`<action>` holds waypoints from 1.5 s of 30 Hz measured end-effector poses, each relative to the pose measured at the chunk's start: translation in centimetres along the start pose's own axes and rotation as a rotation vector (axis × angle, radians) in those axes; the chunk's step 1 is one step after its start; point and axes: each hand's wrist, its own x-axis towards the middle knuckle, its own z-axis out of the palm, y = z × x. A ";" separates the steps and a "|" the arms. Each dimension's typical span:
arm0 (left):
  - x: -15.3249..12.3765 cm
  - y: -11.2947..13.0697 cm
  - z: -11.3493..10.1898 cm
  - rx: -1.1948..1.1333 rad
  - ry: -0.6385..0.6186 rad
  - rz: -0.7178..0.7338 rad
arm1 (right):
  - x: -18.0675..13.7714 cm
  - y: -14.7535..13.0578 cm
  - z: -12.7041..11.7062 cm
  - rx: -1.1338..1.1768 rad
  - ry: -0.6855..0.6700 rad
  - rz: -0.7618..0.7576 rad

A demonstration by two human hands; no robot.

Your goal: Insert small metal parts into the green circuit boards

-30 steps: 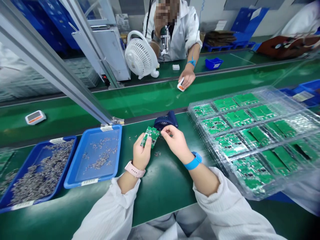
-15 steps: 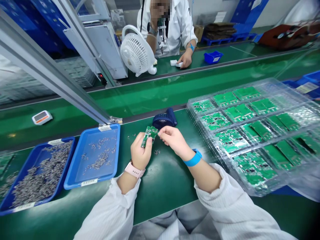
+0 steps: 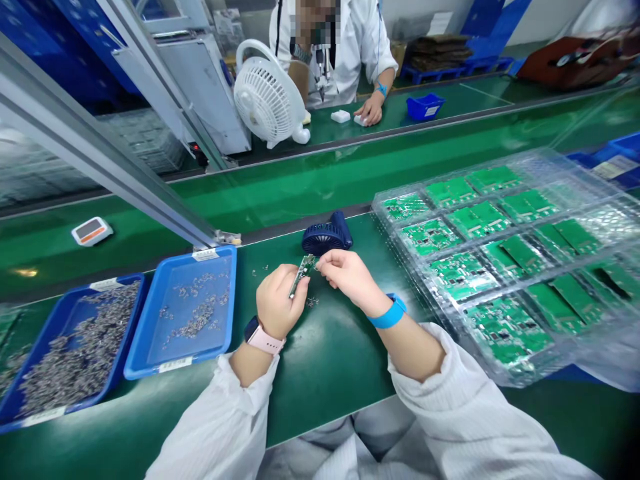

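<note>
My left hand [image 3: 279, 300] grips a small green circuit board [image 3: 302, 272] by its sides, and the board is tilted nearly edge-on. At the board's right edge, my right hand [image 3: 347, 277] has thumb and forefinger pinched together; whatever sits between them is too small to make out. Just behind the board lies a dark blue handheld fan [image 3: 325, 238]. A few tiny metal parts [image 3: 312, 302] are scattered on the green table below the hands. To the left, a light blue tray [image 3: 173, 313] holds loose small metal parts.
A darker blue tray [image 3: 131, 333] heaped with metal parts stands at far left. On the right is a clear plastic tray [image 3: 457, 303] of green boards. Beyond the divider are a white fan [image 3: 267, 100], a small blue bin [image 3: 425, 107] and a co-worker's hand [image 3: 370, 110].
My left hand has turned the circuit board from face-up to nearly edge-on. My right hand stays pinched at its edge. Across the divider, the co-worker's white pieces now lie apart.
</note>
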 end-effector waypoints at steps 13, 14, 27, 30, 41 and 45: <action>0.6 0.5 -0.2 0.144 -0.024 0.159 | -0.2 0.3 0.0 -0.010 -0.004 0.000; 0.6 0.5 -0.1 0.143 -0.026 0.162 | -0.1 0.3 0.0 -0.007 -0.005 0.000; 0.5 0.5 -0.2 0.130 -0.020 0.198 | 0.0 0.0 -0.6 0.039 -0.053 0.016; 0.5 0.5 -0.1 0.134 -0.008 0.200 | 0.0 -0.1 -0.6 0.033 -0.053 0.018; 0.5 0.5 0.0 0.132 -0.011 0.180 | -0.1 -0.2 -0.5 0.033 -0.024 0.024; 0.5 0.6 0.1 0.140 -0.026 0.186 | 0.1 0.0 -0.5 0.044 -0.018 0.010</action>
